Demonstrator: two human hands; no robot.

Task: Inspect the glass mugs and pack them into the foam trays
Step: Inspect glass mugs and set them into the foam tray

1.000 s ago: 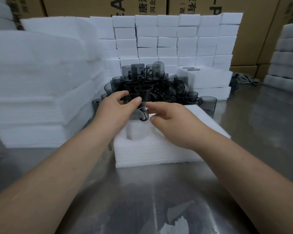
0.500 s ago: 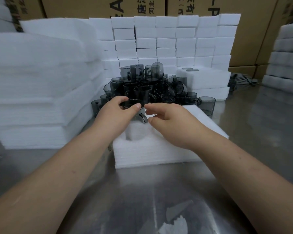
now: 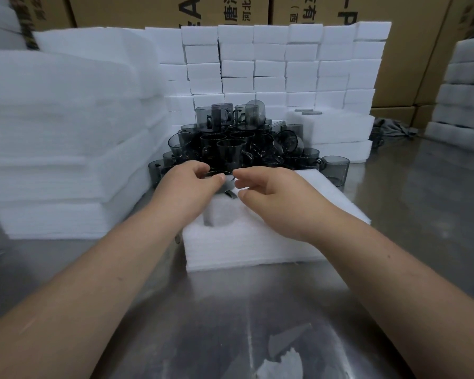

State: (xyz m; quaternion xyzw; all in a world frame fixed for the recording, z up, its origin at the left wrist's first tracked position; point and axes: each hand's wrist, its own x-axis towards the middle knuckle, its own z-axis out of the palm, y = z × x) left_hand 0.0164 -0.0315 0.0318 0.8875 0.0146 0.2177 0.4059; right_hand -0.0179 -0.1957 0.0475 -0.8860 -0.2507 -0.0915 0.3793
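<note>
Barely started, I'd say: left hand grips one mug over the tray, right hand loose beside it, holding nothing. Near pocket is bare, and a big pile waits behind.

We count two bare hands, left hand and right hand; one white foam tray with one round pocket showing; one smoky grey glass mug gripped by the left; one lone mug standing apart; and a heap of mugs beyond exact counting, over twenty.
</note>
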